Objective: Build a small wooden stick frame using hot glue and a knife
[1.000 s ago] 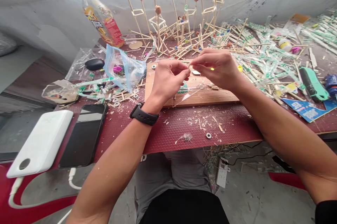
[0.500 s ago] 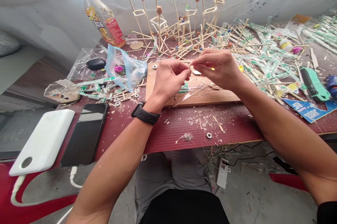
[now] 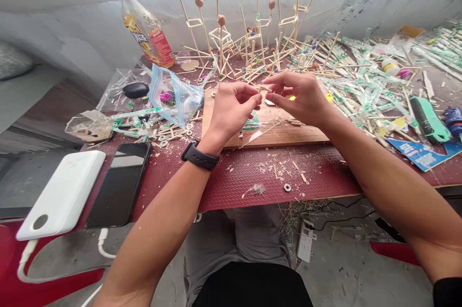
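Over the wooden board, my two hands meet at a short wooden stick. Thumb and forefinger of my left hand are pinched on a small upright end of the wood. From the other side, my right hand has its bent fingers around the stick, with forefinger and thumb slightly apart and the wood showing between them. Whether this is one piece or two joined pieces, I cannot tell. Beneath the hands lies a clear plastic piece with green marks, among short stick bits.
Stick structures with clay balls stand behind the board. Wrapped sticks heap up at right, near a green-handled tool. At left are a bottle, a blue-edged plastic bag, a phone and a white power bank.
My right forefinger and thumb have parted a little, and the short wooden stick now shows between them. My left hand keeps its pinch. The view has shifted slightly.
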Available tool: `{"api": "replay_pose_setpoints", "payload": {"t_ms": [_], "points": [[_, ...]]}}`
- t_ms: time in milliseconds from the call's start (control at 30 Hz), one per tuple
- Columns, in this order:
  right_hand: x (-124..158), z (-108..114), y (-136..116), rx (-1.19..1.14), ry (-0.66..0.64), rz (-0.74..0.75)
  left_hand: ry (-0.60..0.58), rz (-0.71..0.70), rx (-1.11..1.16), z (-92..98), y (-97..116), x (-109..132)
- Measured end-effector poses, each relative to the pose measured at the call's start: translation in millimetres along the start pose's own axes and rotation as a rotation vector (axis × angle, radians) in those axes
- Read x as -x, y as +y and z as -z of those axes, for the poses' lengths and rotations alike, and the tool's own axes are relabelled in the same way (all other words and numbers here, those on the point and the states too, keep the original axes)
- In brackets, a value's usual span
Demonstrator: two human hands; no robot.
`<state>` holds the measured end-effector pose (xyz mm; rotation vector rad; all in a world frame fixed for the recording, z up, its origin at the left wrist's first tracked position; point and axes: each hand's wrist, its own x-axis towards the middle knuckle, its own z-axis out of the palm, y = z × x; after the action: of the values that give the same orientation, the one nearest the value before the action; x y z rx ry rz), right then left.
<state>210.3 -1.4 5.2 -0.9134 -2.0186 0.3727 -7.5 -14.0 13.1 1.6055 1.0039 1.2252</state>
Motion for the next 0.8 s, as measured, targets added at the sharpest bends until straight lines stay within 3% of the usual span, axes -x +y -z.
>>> {"api": "replay_pose_setpoints", "payload": {"t_ms": [433,800], "points": [[-1.0,2.2,-3.0,0.023,0.001,0.039,-0.015,-0.057,-0.11,-1.1,-1.3,1.4],[0.3,2.3,-4.3,-0.022,0.011,-0.006,-0.056,0.025,-0.056,1.6,-0.9,0.9]]}}
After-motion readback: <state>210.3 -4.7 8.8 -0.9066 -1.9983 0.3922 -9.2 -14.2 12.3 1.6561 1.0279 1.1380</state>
